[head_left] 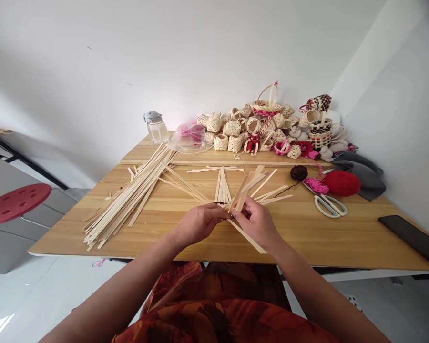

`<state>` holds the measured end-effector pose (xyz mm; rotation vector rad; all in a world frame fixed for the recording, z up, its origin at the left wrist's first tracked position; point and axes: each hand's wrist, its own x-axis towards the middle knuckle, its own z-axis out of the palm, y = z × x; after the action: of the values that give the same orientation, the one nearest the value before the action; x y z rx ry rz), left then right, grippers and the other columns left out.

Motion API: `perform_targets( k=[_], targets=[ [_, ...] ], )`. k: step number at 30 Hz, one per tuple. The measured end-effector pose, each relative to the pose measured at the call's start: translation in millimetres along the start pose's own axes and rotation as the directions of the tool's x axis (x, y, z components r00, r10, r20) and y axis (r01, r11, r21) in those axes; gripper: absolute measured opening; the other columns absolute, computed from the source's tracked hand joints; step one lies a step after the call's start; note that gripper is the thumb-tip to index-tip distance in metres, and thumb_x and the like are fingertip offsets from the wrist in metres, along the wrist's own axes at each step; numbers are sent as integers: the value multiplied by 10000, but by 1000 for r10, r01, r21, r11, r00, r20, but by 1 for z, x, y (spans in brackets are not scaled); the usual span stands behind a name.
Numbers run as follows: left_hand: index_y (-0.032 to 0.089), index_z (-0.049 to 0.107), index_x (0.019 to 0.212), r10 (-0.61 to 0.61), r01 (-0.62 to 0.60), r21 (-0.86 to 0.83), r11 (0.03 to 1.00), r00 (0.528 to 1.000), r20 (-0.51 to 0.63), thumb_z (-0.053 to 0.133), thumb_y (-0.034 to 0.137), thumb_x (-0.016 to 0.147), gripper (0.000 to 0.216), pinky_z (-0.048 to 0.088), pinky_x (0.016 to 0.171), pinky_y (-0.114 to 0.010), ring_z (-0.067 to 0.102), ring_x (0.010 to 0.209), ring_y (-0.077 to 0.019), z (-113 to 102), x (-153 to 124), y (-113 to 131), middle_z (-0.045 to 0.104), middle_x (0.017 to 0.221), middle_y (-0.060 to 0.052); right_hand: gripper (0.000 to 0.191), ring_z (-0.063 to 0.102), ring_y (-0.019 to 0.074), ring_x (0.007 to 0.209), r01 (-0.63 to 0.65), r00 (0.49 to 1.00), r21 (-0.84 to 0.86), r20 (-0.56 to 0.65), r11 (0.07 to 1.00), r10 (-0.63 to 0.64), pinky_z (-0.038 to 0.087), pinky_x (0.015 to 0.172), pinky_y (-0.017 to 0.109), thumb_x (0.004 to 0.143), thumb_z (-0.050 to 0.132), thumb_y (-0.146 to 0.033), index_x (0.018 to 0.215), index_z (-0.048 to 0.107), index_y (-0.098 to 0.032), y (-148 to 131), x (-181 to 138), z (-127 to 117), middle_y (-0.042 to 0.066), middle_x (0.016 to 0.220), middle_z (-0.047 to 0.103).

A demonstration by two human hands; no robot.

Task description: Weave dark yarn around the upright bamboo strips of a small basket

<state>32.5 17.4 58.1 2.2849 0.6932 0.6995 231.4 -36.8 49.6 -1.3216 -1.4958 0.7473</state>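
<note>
At the far left, one red stool (17, 205) stands beside the table (293, 245). On the table's left side lies a sheaf of loose strips (132, 200), too overlapped to count, laid roughly lengthwise, probably to keep them in order within reach. Behind it stand one lidded bottle (156, 128) and one clear bag (188, 138) with something pink inside, set back likely to free the working space. In the middle, at the near part of the table, the splayed strip piece (222, 190) is between the two hands, fanning out in three visible groups, left, far and right. The left hand (199, 223) pinches its near edge, seemingly to steady the crossing; the right hand (259, 223) clasps raised strips between thumb and fingers, perhaps to control their angle. Beyond is a heap of small baskets (234, 128), too crowded to count. Rightward lie one dark brown yarn ball (299, 173), its strand leading toward the piece, one pink yarn bundle (316, 186), one pair of scissors (331, 207), handles turned nearer the person, one red yarn ball (343, 183) and one black slab (411, 238).
</note>
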Motion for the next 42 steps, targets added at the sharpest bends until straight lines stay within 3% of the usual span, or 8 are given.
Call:
perform_targets(
  k=[3,7,11,18,25,33,36,42],
  targets=[
    [364,741,1156,82,-84,293,952,996,16,543,147,915,379,468,881,-392,638,952,-253,-3,0,4,765,1007,-56,68,691,182,731,7,1000,-1,-4,1000,-7,517,669,277,877,628,-275,894,592,-219,-3,1,0,18,822,738],
    [351,748,1116,149,-122,375,919,988,-42,552,133,917,354,346,1035,-527,474,1274,-339,-2,0,2,765,1081,-51,97,715,194,767,-23,1000,64,9,998,22,530,674,282,882,634,-302,907,595,-217,-3,3,0,35,870,758],
    [321,737,1146,152,-139,220,966,988,-42,570,109,886,375,377,1089,-491,523,1265,-299,1,0,-3,747,1141,-48,127,681,169,687,-44,999,26,7,999,44,503,622,262,873,650,-324,896,623,-202,-1,4,0,31,822,747],
    [243,716,1104,8,-15,-42,999,984,-179,570,77,868,323,529,888,-314,682,968,-201,20,-2,-8,732,1045,-58,196,580,124,516,-90,996,70,28,994,88,454,509,239,868,659,-383,825,619,-197,-4,5,-2,-2,716,685],
    [220,734,1043,-105,67,-128,990,942,-320,646,93,855,243,537,820,-271,687,868,-168,37,4,-18,750,941,-33,184,548,131,531,30,999,-123,-38,992,-35,426,545,238,916,610,-312,776,666,-206,-8,-2,-4,-32,559,567],
    [230,774,1000,-116,44,-227,973,943,-313,590,53,876,284,539,860,-291,696,902,-173,36,3,-18,760,957,-35,193,604,126,541,-6,992,-41,126,999,11,460,580,235,961,537,-326,865,649,-202,-5,-2,-14,-39,600,592],
    [226,782,980,-109,25,-241,970,934,-340,587,70,887,266,546,843,-297,695,885,-177,37,2,-17,755,935,-43,196,603,114,520,-25,993,-19,115,1000,27,461,545,240,960,527,-357,946,639,-198,-7,-1,-16,-8,766,664],
    [248,784,993,-67,6,-178,984,937,-342,564,65,908,298,547,828,-275,712,892,-164,38,1,-14,772,952,-26,255,559,139,530,-20,999,-269,31,963,29,396,524,254,952,538,-412,876,673,-208,-14,-3,-17,-6,671,654]
  ],
)
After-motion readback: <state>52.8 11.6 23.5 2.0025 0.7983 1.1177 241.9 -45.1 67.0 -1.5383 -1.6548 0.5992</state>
